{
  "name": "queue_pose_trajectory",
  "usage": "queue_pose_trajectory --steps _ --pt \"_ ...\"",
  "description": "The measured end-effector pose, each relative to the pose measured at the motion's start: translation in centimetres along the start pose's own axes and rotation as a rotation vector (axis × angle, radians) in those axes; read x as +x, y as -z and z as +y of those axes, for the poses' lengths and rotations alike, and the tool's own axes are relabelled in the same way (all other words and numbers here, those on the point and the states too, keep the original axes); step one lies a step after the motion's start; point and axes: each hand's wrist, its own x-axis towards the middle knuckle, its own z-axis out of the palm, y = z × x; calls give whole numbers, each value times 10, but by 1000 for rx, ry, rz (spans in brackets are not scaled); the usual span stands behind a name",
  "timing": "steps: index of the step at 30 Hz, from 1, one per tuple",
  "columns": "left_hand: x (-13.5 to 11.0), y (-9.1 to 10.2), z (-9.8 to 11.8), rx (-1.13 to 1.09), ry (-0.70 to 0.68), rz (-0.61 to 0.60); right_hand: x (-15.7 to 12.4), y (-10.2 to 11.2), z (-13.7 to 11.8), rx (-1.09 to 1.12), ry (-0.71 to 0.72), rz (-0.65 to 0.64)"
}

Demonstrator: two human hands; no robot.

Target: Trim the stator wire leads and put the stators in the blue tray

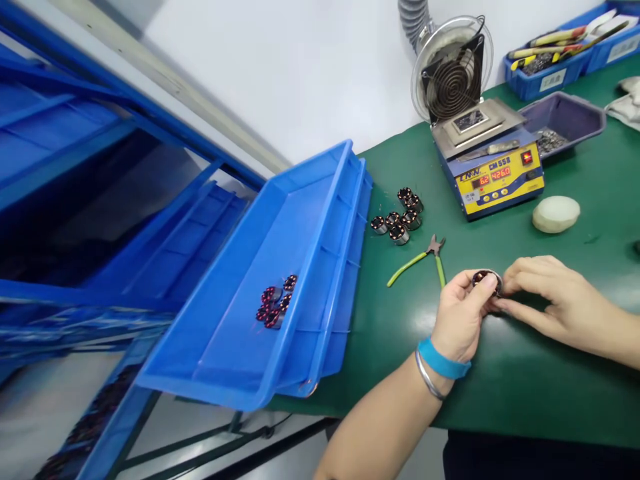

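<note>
A shallow blue plastic tray (313,260) sits at the edge of the green tabletop (550,380), with a small cluster of wound stators (274,303) lying together on its floor, their copper windings glinting dark red. Behind a soldering station (493,177), a shallow grey metal tray (563,123) holds a heap of small dark metal pieces (550,141), and the blue plastic bins (547,77) in the far corner carry yellow-handled tools (550,45).

The hands are both closed around one wound stator (486,280) above the tabletop, just in front of the body: the left hand (457,317) pinches its round metal shell between thumb and fingers, while the fingertips (507,283) of the right hand (560,297) press against the opposite side. A blue wristband (443,358) and a smooth metal bangle (427,378) circle the left wrist.

Near the left hand lie green-handled side cutters (419,261), their steel jaws parted, and beyond them a loose group of stators (397,217) stands on the green surface. A pale, rounded sponge (556,213) sits to the right of the soldering station
</note>
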Motion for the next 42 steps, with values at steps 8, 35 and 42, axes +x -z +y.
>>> queue_pose_trajectory --steps 8,35,42 --pt "3 6 1 78 23 4 0 16 1 337 -205 -146" --pt "2 7 2 134 -36 82 2 25 13 285 -329 -30" --pt "-1 4 4 191 48 19 5 17 3 358 -232 -123"
